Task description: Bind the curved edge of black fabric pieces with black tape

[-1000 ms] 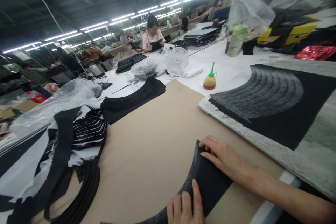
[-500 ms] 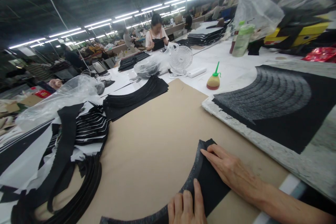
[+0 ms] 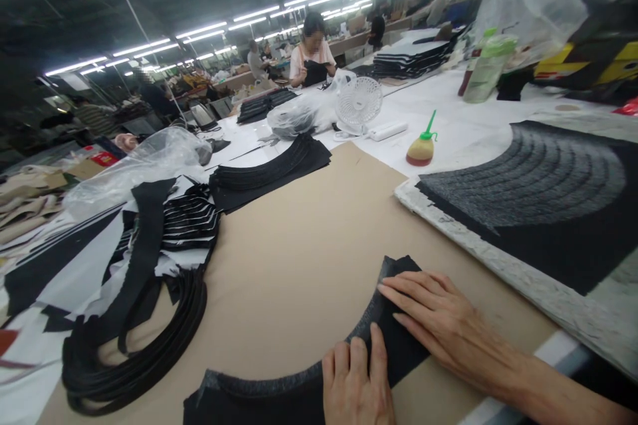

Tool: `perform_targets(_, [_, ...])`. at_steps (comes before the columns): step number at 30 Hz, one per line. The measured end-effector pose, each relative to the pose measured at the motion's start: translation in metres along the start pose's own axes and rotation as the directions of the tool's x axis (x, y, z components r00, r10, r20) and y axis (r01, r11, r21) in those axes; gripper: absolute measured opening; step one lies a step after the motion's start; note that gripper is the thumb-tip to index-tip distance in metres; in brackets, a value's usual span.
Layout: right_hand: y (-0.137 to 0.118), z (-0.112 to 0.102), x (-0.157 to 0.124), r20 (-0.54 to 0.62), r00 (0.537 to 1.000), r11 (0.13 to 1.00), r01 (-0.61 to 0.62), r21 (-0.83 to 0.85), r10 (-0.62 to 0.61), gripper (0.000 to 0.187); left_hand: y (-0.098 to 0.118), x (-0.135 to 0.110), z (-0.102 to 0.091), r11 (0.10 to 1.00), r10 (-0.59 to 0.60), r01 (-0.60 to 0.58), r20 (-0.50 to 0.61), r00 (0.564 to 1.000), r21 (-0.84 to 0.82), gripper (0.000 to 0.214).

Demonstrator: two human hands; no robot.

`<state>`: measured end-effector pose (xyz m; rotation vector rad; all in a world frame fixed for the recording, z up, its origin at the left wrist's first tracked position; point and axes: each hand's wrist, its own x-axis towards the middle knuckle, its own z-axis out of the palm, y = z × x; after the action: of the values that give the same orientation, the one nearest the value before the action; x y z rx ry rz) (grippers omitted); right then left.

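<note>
A black fabric-like piece [image 3: 294,400] with a curved, greyish edge lies on the tan board in front of me. My left hand [image 3: 357,378] rests on it near the middle of the curve, fingertips pressing just inside the edge. Farther up the piece, my right hand [image 3: 438,322] lies flat, its fingers stretched across the surface towards the curved edge. Neither hand is wrapped around anything. Part of the piece is hidden under both hands, and its near side runs out of the picture.
Fanned black pieces [image 3: 553,212] lie on a pale slab at right. A glue bottle [image 3: 420,151] and a small white fan [image 3: 359,105] stand behind the tan board [image 3: 294,246]. Black strips [image 3: 149,372] and a curved stack [image 3: 264,176] lie left. A co-worker [image 3: 312,56] sits beyond.
My right hand has flattened, with more fingers laid out along the upper part of the piece. My left hand stays about where it was. The view has shifted slightly left.
</note>
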<state>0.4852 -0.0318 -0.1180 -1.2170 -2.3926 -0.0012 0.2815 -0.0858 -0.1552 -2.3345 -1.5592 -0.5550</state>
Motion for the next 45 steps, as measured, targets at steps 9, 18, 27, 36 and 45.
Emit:
perform_targets(9, [-0.008, 0.011, -0.010, 0.030, 0.995, 0.994, 0.093, -0.058, -0.092, 0.038, 0.004, 0.002, -0.007, 0.997, -0.044, 0.046, 0.032, 0.998, -0.060, 0.042])
perform_targets(18, [-0.017, 0.030, -0.007, -0.172, 0.971, 0.973, 0.191, 0.130, -0.167, 0.042, -0.004, -0.003, -0.046, 0.892, -0.170, 0.224, 0.166, 0.971, -0.392, 0.039])
perform_targets(27, [-0.114, 0.028, 0.044, -0.041, 0.952, 0.873, 0.294, 0.389, -0.302, 0.045, -0.098, -0.049, -0.090, 0.824, -0.479, 0.492, 0.119, 0.870, -0.281, 0.031])
perform_targets(36, [-0.122, 0.062, 0.039, 0.032, 0.934, 0.895, 0.329, 0.302, -0.355, 0.045, -0.144, -0.044, -0.091, 0.794, -0.516, 0.593, 0.367, 0.774, -0.134, 0.014])
perform_targets(45, [-0.125, 0.055, 0.045, -0.079, 0.943, 0.921, 0.333, 0.201, -0.324, 0.043, -0.148, -0.032, -0.093, 0.771, -0.547, 0.626, 0.380, 0.746, -0.118, 0.014])
